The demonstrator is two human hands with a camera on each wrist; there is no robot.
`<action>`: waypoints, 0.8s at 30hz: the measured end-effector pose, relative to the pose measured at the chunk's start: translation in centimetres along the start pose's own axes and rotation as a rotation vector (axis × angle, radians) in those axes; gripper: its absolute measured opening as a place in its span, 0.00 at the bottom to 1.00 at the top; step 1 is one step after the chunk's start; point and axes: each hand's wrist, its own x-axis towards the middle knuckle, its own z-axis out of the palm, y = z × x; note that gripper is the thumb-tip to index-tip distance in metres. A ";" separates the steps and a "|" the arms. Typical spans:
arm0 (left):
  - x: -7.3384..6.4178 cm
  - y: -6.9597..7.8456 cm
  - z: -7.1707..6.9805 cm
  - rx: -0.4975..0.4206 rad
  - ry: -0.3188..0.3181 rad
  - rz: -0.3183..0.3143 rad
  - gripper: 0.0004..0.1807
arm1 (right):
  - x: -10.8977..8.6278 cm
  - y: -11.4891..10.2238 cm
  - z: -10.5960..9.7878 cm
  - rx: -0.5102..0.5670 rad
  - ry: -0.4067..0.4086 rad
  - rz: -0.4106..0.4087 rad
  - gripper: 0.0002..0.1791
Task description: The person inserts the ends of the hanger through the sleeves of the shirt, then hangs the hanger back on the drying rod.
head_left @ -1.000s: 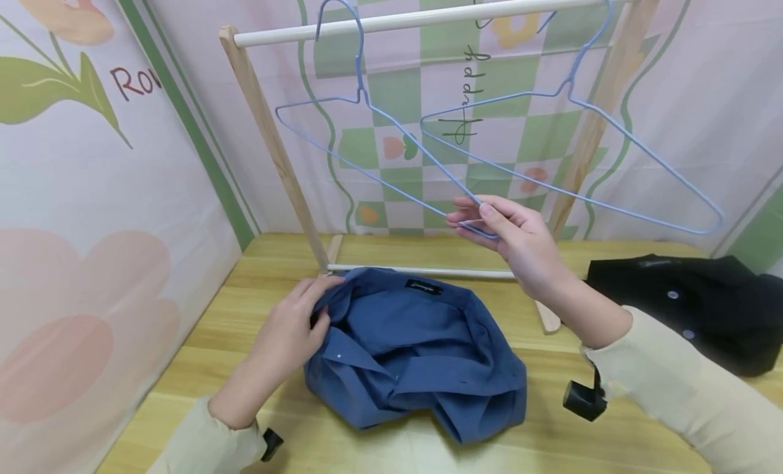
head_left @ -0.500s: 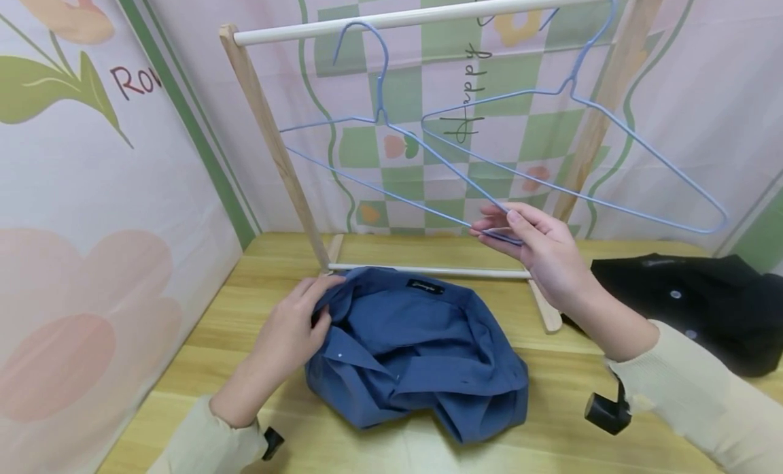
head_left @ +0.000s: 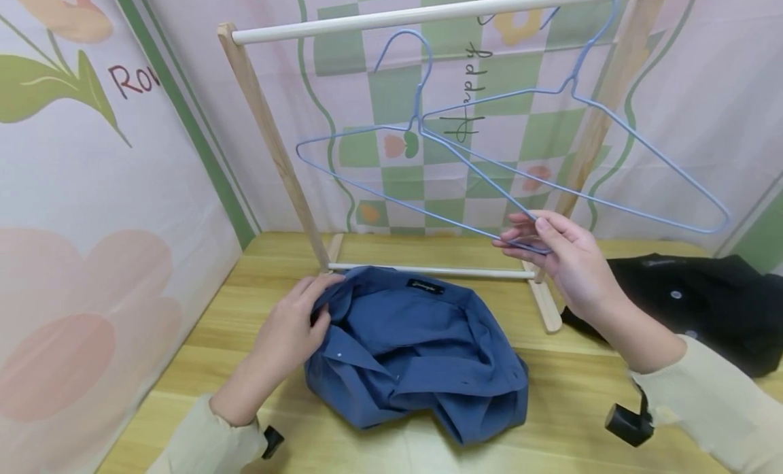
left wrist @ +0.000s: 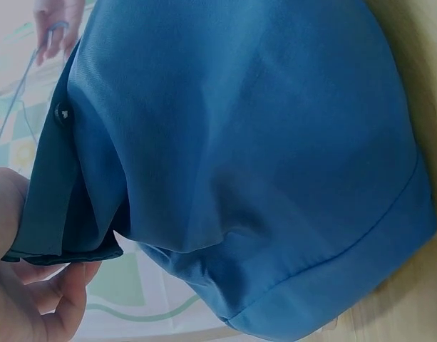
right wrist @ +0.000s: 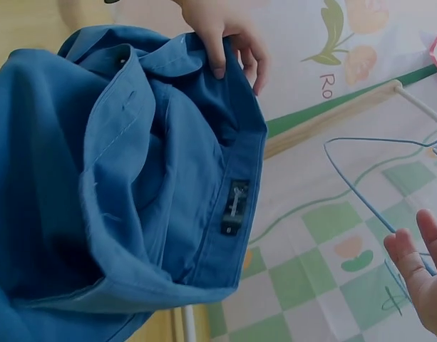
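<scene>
My left hand (head_left: 290,328) grips the collar edge of a blue shirt (head_left: 422,365), thumb inside the fabric and fingers outside. The shirt stands bunched on the table, its neck opening upward with a black label (right wrist: 234,206) at the back of the collar. Above and to the right, my right hand (head_left: 565,256) pinches the lower right corner of a light blue wire hanger (head_left: 465,164). This hanger is tilted, its hook below and in front of the rack's bar, off it. In the left wrist view the collar band (left wrist: 54,185) is between thumb and fingers.
A clothes rack with a white top bar (head_left: 428,15) and wooden legs (head_left: 269,141) stands at the back. A second blue hanger (head_left: 648,141) hangs from the bar at right. A black buttoned garment (head_left: 697,304) lies on the wooden table (head_left: 202,338) at right.
My right hand has moved right and slightly down with the hanger, and the hook has dropped away from the bar. My left hand and the shirt have stayed in place.
</scene>
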 end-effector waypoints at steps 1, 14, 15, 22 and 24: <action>0.0 0.0 0.0 -0.001 0.002 0.001 0.28 | -0.1 0.0 -0.2 -0.002 -0.002 0.005 0.17; 0.0 -0.1 0.1 -0.022 0.002 -0.011 0.26 | -2.3 0.8 -2.5 0.033 0.033 0.012 0.18; 0.0 -0.1 0.1 -0.028 0.004 -0.011 0.26 | -2.5 0.8 -2.8 0.036 0.031 0.011 0.18; 0.0 -0.3 0.2 -0.058 0.039 -0.014 0.20 | -3.9 1.1 -4.4 0.055 0.019 -0.006 0.19; 0.0 -0.3 0.3 -0.056 0.059 -0.009 0.19 | -4.3 1.3 -4.8 0.064 0.017 -0.013 0.19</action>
